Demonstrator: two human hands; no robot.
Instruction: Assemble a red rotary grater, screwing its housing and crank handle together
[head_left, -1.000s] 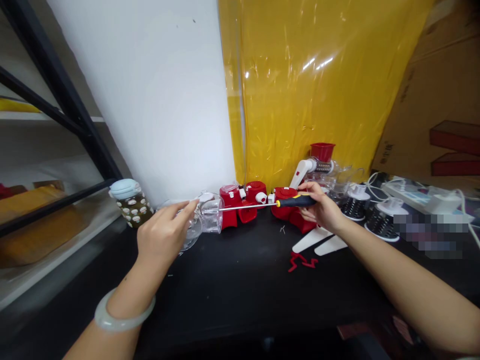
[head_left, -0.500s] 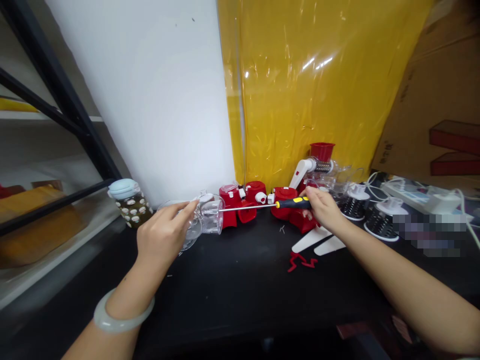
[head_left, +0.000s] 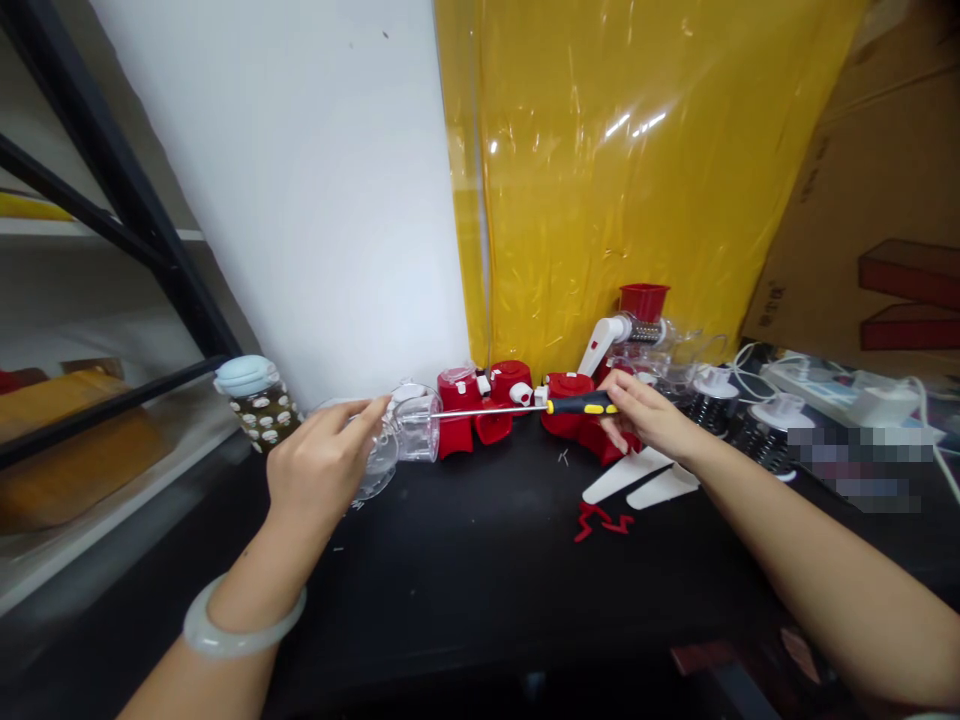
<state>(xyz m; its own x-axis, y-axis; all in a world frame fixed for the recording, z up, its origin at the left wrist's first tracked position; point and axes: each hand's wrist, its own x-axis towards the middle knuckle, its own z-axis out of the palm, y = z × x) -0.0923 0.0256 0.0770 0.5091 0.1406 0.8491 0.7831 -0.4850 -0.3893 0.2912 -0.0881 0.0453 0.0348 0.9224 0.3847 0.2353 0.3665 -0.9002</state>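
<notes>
My right hand pinches the end of a screwdriver with a black and yellow handle. Its long shaft points left into a clear plastic housing. My left hand, with a pale bangle on the wrist, is closed around the left part of that housing; its fingers hide what lies under them. The shaft's tip cannot be made out inside the clear plastic. Behind the shaft stand several red plastic bases. Below my right hand lie two white flat handles.
Thin red strips lie on the black table. A patterned bottle stands at left beside the shelf. At right are an assembled grater, drum parts, a power strip and a cardboard box.
Both hands, the screwdriver and the clear housing have shifted slightly left. My right hand's fingers have loosened and changed their hold on the screwdriver handle.
</notes>
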